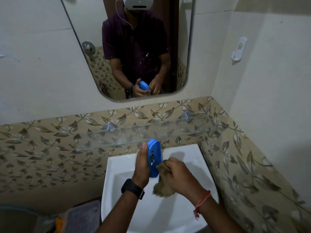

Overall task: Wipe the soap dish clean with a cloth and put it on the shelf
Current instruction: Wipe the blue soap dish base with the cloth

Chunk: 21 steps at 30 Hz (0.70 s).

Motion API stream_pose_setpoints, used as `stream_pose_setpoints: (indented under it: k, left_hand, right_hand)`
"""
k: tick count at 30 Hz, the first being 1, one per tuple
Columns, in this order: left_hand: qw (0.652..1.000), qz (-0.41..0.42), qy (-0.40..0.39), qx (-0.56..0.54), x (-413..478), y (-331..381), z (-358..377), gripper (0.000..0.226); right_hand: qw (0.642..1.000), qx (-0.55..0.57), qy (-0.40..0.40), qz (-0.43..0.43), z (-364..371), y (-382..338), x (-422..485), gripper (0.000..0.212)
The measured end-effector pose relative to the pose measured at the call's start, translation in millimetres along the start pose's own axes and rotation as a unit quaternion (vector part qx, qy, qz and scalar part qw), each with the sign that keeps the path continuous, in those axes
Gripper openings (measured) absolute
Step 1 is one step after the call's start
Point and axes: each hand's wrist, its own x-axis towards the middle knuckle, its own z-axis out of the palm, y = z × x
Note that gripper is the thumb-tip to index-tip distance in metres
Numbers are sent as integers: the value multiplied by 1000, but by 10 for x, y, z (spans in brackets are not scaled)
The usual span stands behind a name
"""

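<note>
In the lower middle of the frame the left hand [142,165] grasps the blue soap dish [154,158], holding it on edge above the white sink [117,165], its slotted face turned toward the right hand [175,172]. That hand is clenched around a wadded brownish cloth [162,185], whose upper end presses against the dish's lower edge while the rest hangs down over the basin. The chief risk, as I judge it, is the grip: the left hand seems to hold the dish only along one long edge, thumb up near the top, so a firm sideways rub from the cloth could twist it free and drop it into the sink. A damp or soapy plastic surface would make that more likely, though wetness cannot be read here. The glass shelf [138,142] runs across the centre of the frame just above and behind the dish's top end, its front edge hard to see against the leaf-patterned tiles [50,148]. Lifting the dish without clearing that edge could knock it against the glass. The shelf looks shallow, so a dish set too near the front could slide off.
</note>
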Motion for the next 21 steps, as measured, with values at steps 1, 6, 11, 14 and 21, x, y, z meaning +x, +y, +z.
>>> stream_pose_setpoints:
  k: [1,6,11,14,21]
  left_hand:
    - [1000,1,-3,0,-7,-1,12,77]
    - [998,44,-3,33,5,-3,12,80]
    - [999,13,27,-18,38,-5,-76,82]
    - [1000,3,14,-7,32,5,-69,85]
    - [1000,-10,-15,-22,-75,-23,56,87]
  right_hand:
    - [999,-29,30,0,10,-8,16,12]
    - [998,28,-56,-30,12,-50,-22,23]
    - [934,346,-36,83,-142,-11,-73,20]
    - [942,331,-7,53,-156,-65,-35,20]
    - [954,262,147,2,48,-286,167,8]
